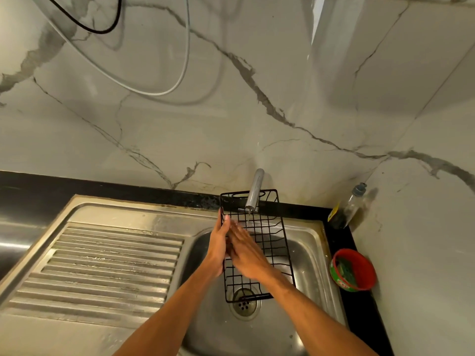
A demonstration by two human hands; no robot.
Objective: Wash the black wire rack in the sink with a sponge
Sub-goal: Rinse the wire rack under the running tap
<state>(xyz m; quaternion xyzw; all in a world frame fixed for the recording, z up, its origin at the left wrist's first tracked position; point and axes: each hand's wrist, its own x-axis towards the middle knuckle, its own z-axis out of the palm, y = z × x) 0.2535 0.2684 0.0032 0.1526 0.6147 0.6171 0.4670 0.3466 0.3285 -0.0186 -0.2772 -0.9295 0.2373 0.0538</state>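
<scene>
A person's left hand [218,242] grips the left edge of a black wire rack [259,242] over the steel sink [303,255], fingers curled round the wire — the right hand [244,250] lies flat and open on its grid, blurred. The rack tilts up beneath the tap [254,190], its near end above the drain [243,304]. A ribbed drainboard [108,265] lies open to the left; a red tub [353,269] sits on the right ledge.

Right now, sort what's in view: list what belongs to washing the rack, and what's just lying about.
Part of the job:
- wire rack, held over the sink
- left hand gripping its edge
- right hand rubbing the wires
- tap, dribbling water
- red tub with a green scrub pad inside

Lying about:
- bottle in the corner
- cables on the wall
</scene>
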